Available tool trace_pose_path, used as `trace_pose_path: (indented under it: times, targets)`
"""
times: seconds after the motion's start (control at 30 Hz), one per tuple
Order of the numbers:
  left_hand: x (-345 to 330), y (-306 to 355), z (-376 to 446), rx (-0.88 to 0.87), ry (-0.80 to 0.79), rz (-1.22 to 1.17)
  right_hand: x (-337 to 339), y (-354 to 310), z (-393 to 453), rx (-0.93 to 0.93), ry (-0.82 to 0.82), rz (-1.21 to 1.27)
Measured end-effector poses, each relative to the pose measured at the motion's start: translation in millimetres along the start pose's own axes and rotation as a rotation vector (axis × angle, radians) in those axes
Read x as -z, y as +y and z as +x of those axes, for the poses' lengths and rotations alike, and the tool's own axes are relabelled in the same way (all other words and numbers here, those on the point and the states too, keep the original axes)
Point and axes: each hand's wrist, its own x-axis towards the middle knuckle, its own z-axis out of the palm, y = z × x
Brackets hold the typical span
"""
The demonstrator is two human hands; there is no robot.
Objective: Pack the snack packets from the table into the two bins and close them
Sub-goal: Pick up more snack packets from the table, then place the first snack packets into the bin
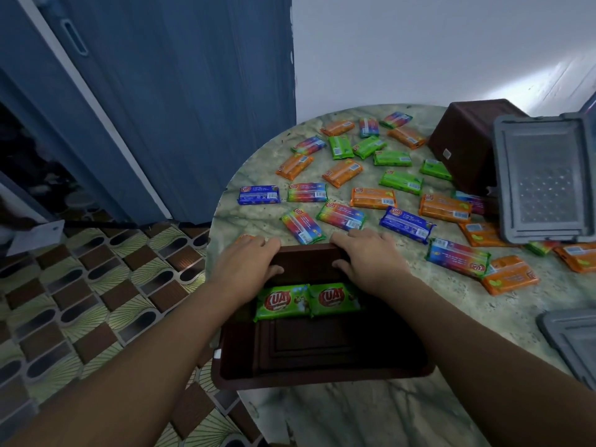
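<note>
Hands (248, 262) (367, 256) gripping bin (322, 379) rim, 2 packets (309, 300) inside

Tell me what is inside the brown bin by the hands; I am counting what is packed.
Two green packets lie side by side at the far end of the brown bin. The hands and forearms cover the corners.

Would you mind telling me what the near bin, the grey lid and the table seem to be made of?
Near bin: likely moulded plastic, dark brown, dull sheen, with a stepped floor. Grey lid: probably plastic too, matte, with raised rims and a dimpled panel. Table: looks like marble or a marble-print top, greenish with veins, faintly glossy.
</note>
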Motion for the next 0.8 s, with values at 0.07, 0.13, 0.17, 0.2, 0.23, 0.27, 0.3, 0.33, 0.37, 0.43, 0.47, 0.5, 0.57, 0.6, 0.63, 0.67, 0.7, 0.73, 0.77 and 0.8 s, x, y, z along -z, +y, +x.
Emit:
trace_pose_path:
  times: [0.07, 0.13, 0.17, 0.2, 0.23, 0.27, 0.3, 0.33, 0.37, 0.43, 0.47, 0.5, 0.57, 0.6, 0.63, 0.67, 0.7, 0.73, 0.77, 0.8]
  targets:
    - [4.2, -2.0, 0.3, -0.011, -0.030, 0.016, 3.8, -2.5, 1.2, -0.015, -0.034, -0.005]
    - [17.0, -1.3, 2.9, 0.005, -0.059, -0.083, 10.8, -6.7, 4.3, -0.060, -0.055, 0.051]
    - [25.3, -1.3, 6.7, 0.028, -0.060, -0.207, 14.5, -9.3, 8.6, -0.090, -0.057, 0.108]
    - [33.0, -2.4, 12.7, 0.050, -0.051, -0.323, 18.0, -12.3, 14.6, -0.117, -0.054, 0.169]
    - [39.9, -4.6, 21.1, 0.058, -0.038, -0.386, 21.3, -15.0, 21.4, -0.139, -0.051, 0.228]
    - [44.4, -8.9, 31.9, 0.058, -0.031, -0.388, 23.7, -17.3, 30.1, -0.152, -0.047, 0.281]
    - [46.3, -15.0, 44.2, 0.054, -0.039, -0.355, 25.4, -19.3, 39.8, -0.157, -0.045, 0.318]
    - [46.9, -21.8, 56.1, 0.053, -0.069, -0.313, 25.9, -21.6, 51.5, -0.150, -0.053, 0.336]
    - [44.7, -28.7, 67.4, 0.055, -0.118, -0.275, 25.9, -23.7, 62.6, -0.140, -0.074, 0.342]
    - [38.2, -40.7, 85.5, 0.062, -0.229, -0.214, 21.3, -26.5, 84.5, -0.125, -0.133, 0.352]
    - [35.2, -45.4, 92.1, 0.068, -0.293, -0.184, 18.6, -28.0, 94.9, -0.121, -0.165, 0.352]
    - [32.0, -49.3, 97.4, 0.060, -0.359, -0.152, 15.9, -28.9, 103.5, -0.126, -0.197, 0.344]
    - [23.4, -54.1, 105.5, 0.035, -0.503, -0.094, 12.2, -31.5, 117.6, -0.150, -0.256, 0.312]
    - [17.8, -55.5, 107.8, 0.029, -0.568, -0.075, 10.4, -33.1, 123.8, -0.159, -0.281, 0.288]
    - [11.3, -57.3, 110.5, 0.022, -0.616, -0.050, 8.0, -34.8, 129.6, -0.167, -0.306, 0.259]
    - [5.9, -58.4, 111.9, 0.006, -0.642, -0.015, 5.0, -36.7, 135.2, -0.179, -0.331, 0.233]
    - [0.1, -60.2, 113.7, -0.017, -0.654, 0.021, 0.3, -37.9, 141.1, -0.193, -0.353, 0.204]
    - [-4.0, -61.3, 114.0, -0.041, -0.657, 0.046, -4.9, -39.2, 146.3, -0.210, -0.367, 0.179]
    - [-7.2, -62.4, 113.9, -0.061, -0.644, 0.048, -10.7, -40.4, 151.1, -0.234, -0.370, 0.163]
    - [-9.8, -62.6, 112.8, -0.081, -0.619, 0.037, -16.2, -41.9, 154.5, -0.263, -0.366, 0.162]
